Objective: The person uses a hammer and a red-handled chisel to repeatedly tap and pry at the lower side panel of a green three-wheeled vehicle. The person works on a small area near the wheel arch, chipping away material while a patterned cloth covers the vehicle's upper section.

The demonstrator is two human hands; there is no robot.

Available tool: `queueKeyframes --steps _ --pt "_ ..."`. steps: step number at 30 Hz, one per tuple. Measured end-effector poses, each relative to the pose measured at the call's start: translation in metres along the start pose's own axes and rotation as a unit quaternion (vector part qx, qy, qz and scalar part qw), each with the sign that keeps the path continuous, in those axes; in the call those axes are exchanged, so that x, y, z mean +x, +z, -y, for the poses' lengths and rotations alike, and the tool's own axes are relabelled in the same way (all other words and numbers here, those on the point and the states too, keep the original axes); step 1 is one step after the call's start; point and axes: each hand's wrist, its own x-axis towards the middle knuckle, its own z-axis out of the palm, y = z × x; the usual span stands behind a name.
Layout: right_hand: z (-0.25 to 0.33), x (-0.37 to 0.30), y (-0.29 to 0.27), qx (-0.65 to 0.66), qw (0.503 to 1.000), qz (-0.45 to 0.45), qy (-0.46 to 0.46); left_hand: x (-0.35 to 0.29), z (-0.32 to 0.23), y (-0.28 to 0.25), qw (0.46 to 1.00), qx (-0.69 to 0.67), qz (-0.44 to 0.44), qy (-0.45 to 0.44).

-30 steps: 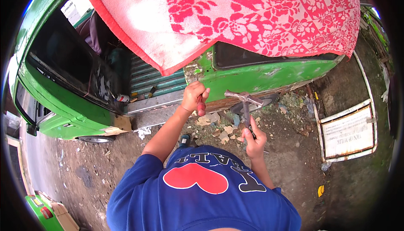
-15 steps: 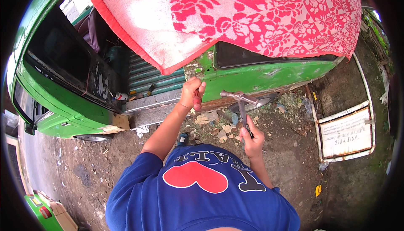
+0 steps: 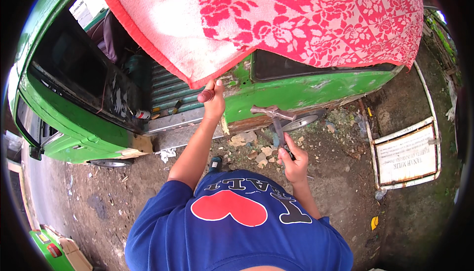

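My left hand (image 3: 214,105) is closed around a tool with a reddish-brown rounded handle (image 3: 205,96). The far end of that tool is hidden, so its kind is unclear. The hand is raised at the rear edge of the van's door opening, just below the corner of a red-and-white floral blanket (image 3: 306,19). Lower and to the right, my right hand (image 3: 296,162) grips a hammer (image 3: 277,123) by its handle, with the metal head upward. The hammer head appears in front of the green side panel (image 3: 311,92), apart from the left hand.
The green van (image 3: 74,118) spans the far side, its ribbed floor (image 3: 173,88) showing through the opening. Small tools and a can (image 3: 142,115) lie near the sill. Broken pieces (image 3: 261,157) litter the ground. A rusty white framed sign (image 3: 407,157) lies at right.
My left hand has moved up and slightly left with the handled tool, turning it so the handle points left. The hammer has shifted slightly left and down in my right hand.
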Motion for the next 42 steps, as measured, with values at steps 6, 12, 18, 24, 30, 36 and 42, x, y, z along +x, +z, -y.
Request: queueKeyframes --steps 6,12,18,24,30,36,42 --pt "-0.004 0.004 0.0 0.016 1.0 0.002 0.015 0.004 0.003 -0.002 0.999 -0.019 0.017 -0.019" --pt "0.013 0.014 0.006 -0.035 0.998 0.036 -0.043 0.003 0.001 -0.008 0.985 0.131 0.113 0.024" --pt "0.068 0.042 0.032 -0.116 0.917 0.083 -0.372 0.0 0.002 -0.008 0.978 0.169 0.109 0.05" --pt "0.028 0.042 0.027 -0.286 0.933 0.109 -0.187 -0.003 0.013 -0.012 0.985 0.124 0.117 -0.025" --pt "0.013 0.011 0.003 -0.073 0.989 0.002 -0.125 -0.016 0.016 -0.029 0.996 0.031 0.086 0.001" --pt "0.011 0.006 -0.006 -0.051 0.997 -0.022 -0.046 -0.013 -0.001 -0.02 0.992 0.029 0.113 0.054" --pt "0.004 0.002 -0.009 -0.058 0.997 -0.008 -0.04 -0.014 0.004 -0.023 0.984 0.066 0.137 0.096"
